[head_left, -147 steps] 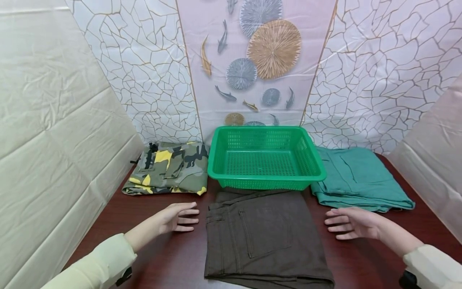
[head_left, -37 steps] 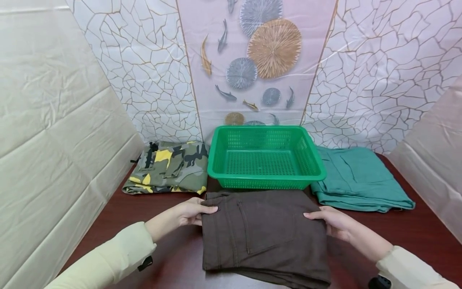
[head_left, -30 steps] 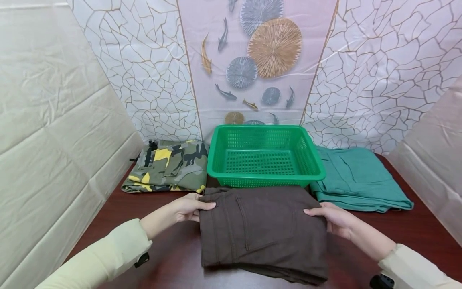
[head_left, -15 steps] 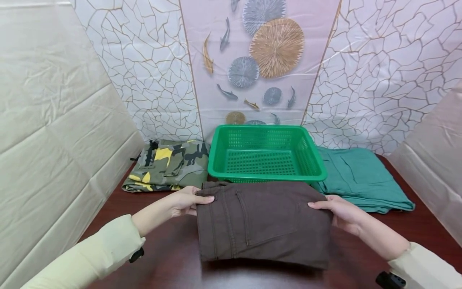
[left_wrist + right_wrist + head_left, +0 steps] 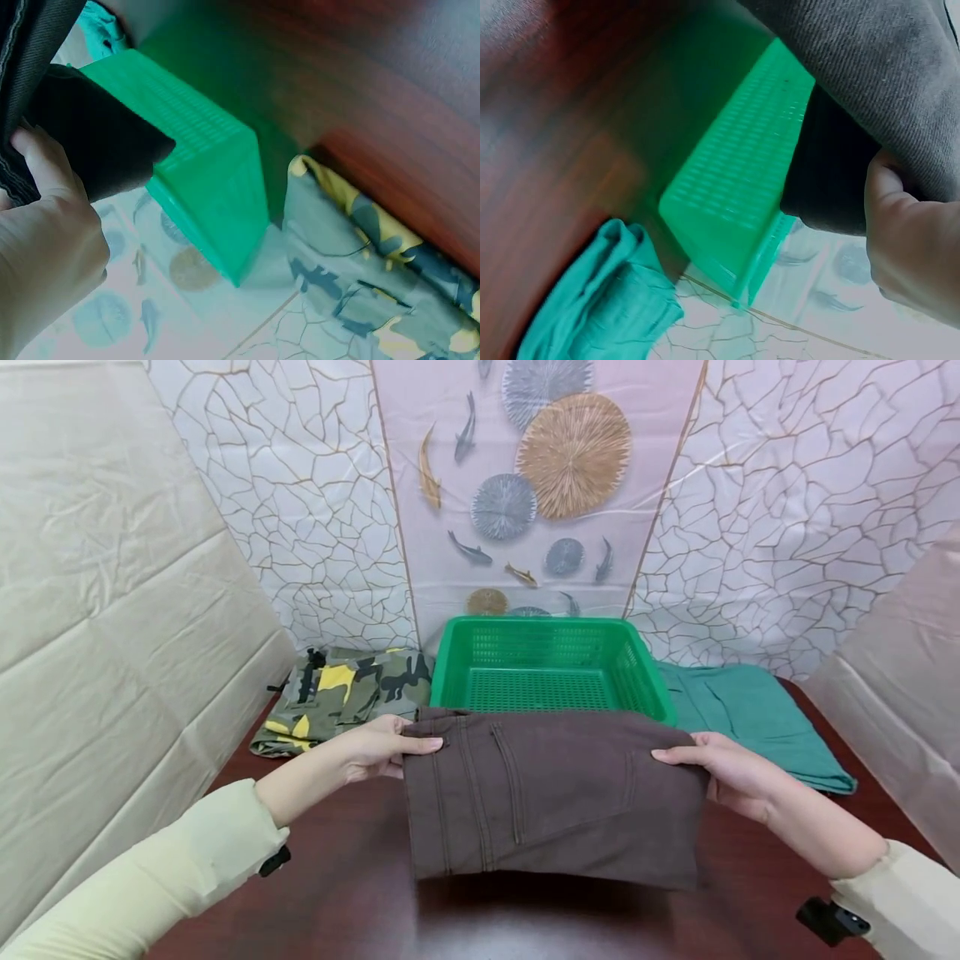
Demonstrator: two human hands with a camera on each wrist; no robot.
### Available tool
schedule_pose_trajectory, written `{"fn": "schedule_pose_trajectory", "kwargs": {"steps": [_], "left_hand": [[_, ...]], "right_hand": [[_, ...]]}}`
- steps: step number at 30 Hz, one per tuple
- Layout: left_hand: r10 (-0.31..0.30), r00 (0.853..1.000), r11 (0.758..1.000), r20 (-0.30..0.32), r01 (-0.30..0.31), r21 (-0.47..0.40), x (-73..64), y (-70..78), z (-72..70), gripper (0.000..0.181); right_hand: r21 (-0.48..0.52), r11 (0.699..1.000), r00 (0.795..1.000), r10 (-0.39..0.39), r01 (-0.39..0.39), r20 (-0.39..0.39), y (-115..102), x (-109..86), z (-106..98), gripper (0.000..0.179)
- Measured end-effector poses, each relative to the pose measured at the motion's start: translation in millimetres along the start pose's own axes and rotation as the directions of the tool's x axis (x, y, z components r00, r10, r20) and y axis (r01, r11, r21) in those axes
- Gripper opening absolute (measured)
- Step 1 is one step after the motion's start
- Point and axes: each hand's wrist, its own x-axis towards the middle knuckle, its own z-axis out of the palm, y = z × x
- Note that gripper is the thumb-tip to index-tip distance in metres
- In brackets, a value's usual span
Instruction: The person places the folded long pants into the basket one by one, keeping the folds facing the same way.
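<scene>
Brown trousers [image 5: 558,802], folded, hang above the table [image 5: 337,868] before the green basket [image 5: 540,647]. Left hand [image 5: 377,749] and right hand [image 5: 738,774] pinch opposite side edges; fabric appears soft, pliant, best held there.

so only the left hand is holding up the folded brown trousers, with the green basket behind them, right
Not quite: the head view shows the right hand gripping the folded brown trousers too, at the edge opposite the left hand. The green basket is indeed behind them.
</scene>
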Motion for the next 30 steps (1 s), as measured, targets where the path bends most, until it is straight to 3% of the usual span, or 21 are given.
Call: {"fn": "schedule_pose_trajectory", "kwargs": {"steps": [8, 14, 19, 24, 30], "left_hand": [[0.011, 1.0, 1.0, -0.011, -0.011, 0.016, -6.3, 17.5, -1.8, 0.042], [-0.003, 0.999, 1.0, -0.047, 0.005, 0.024, -11.9, 37.2, -2.2, 0.046], [-0.007, 0.998, 0.999, -0.059, 0.009, 0.04, -12.1, 53.0, -2.5, 0.047], [0.041, 0.997, 0.996, -0.058, -0.036, 0.079, -9.6, 65.9, -2.9, 0.051], [0.031, 0.994, 0.996, -0.102, -0.021, 0.09, 2.5, 81.9, -4.6, 0.057]], "right_hand": [[-0.087, 0.996, 0.996, 0.013, -0.02, -0.083, -18.4, -2.6, -1.5, 0.018], [-0.074, 0.997, 0.998, -0.004, -0.001, -0.068, -31.8, -3.4, -6.1, 0.014], [-0.103, 0.995, 0.995, -0.007, -0.004, -0.103, -45.9, -4.2, -8.6, 0.017], [-0.144, 0.99, 0.989, -0.03, 0.01, -0.142, -62.0, -0.2, -14.9, 0.017], [-0.202, 0.979, 0.987, -0.049, 0.018, -0.154, -80.7, 8.2, -26.8, 0.016]]}}
